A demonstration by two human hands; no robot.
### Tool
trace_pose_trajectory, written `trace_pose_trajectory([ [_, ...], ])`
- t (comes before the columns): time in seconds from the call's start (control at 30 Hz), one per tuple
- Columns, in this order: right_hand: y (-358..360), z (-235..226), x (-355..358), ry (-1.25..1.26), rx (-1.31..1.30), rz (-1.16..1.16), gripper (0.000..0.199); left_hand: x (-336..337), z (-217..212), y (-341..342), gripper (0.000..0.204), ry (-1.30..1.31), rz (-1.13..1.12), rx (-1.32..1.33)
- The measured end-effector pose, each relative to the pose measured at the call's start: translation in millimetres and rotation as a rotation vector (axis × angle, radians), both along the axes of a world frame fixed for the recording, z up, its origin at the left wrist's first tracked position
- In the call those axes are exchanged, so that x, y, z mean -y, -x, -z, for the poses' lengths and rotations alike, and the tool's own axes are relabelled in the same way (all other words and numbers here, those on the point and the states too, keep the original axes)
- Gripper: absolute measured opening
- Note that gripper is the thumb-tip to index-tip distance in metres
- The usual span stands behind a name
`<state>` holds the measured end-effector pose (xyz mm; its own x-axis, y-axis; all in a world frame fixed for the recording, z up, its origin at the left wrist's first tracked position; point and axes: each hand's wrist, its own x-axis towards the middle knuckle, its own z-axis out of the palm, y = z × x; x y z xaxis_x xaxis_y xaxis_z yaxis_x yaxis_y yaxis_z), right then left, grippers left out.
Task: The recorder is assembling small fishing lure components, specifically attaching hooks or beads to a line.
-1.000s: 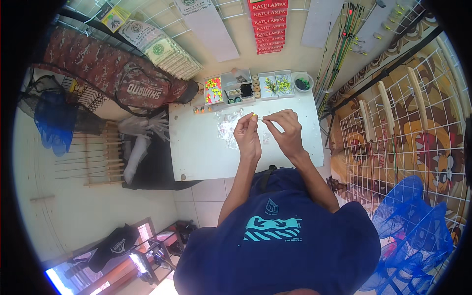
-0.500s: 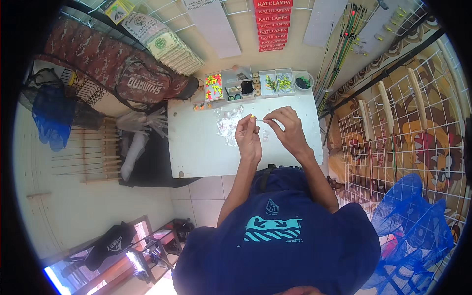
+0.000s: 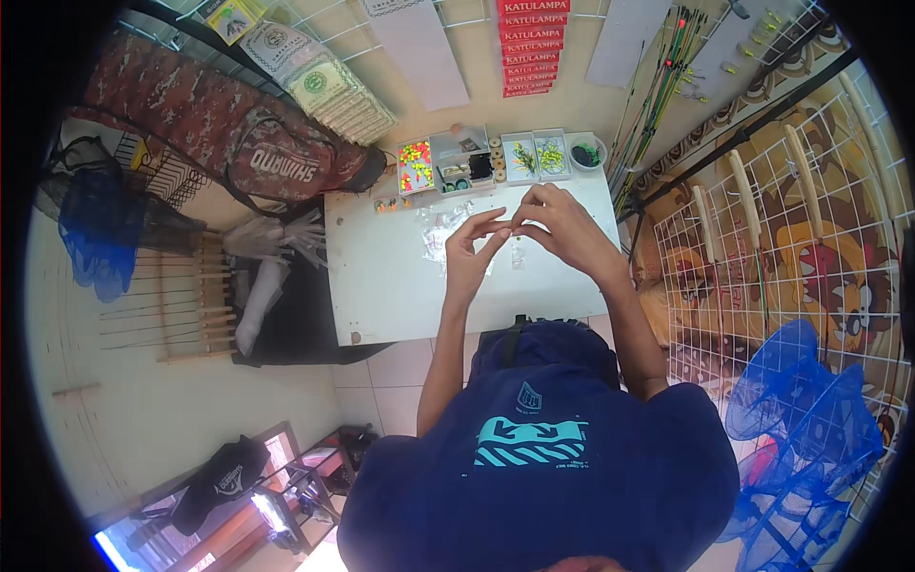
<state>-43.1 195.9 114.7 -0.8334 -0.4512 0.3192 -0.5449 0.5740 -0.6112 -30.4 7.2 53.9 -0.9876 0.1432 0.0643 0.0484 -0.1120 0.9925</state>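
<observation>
I now see the left hand (image 3: pixel 472 250) straighten its fingers toward 2 o'clock, nearer the right hand (image 3: pixel 569 232).

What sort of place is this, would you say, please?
It looks like a fishing-tackle shop or workroom, judging by the blue nets at the lower right, the long camouflage bag at the upper left, and the boxed small bright pieces at upper centre.

Tabletop (image 3: pixel 386 286) white. Plastic packets (image 3: pixel 437 229) clear, whitish glare. Small beads (image 3: pixel 415 173) mixed red, yellow. Rod bag (image 3: pixel 181 124) reddish-brown camouflage, white lettering. Hanging packs (image 3: pixel 533 46) red, white lettering. T-shirt (image 3: pixel 634 477) navy, turquoise print with slanted stripes. Mesh nets (image 3: pixel 810 410) bright blue. Cap (image 3: pixel 214 486) black, pale lettering. Floor tiles (image 3: pixel 402 396) whitish.
</observation>
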Motion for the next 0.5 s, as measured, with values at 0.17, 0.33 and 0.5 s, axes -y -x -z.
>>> trace_pose_trajectory([
  [0.17, 1.9, -6.1, 8.6, 0.08, 0.137, -0.036, 0.011, 17.0, -11.6, 7.0, 0.035, -0.04, 0.129, 0.071],
  [0.33, 1.3, -4.3, 22.4, 0.145, 0.178, -0.01, 0.012, 31.9, -11.8, 8.5, 0.036, -0.016, 0.163, 0.065],
  [0.5, -1.7, -6.5, 38.2, 0.169, 0.173, 0.045, 0.011, 44.4, -4.4, 7.2, 0.041, -0.033, 0.157, 0.102],
])
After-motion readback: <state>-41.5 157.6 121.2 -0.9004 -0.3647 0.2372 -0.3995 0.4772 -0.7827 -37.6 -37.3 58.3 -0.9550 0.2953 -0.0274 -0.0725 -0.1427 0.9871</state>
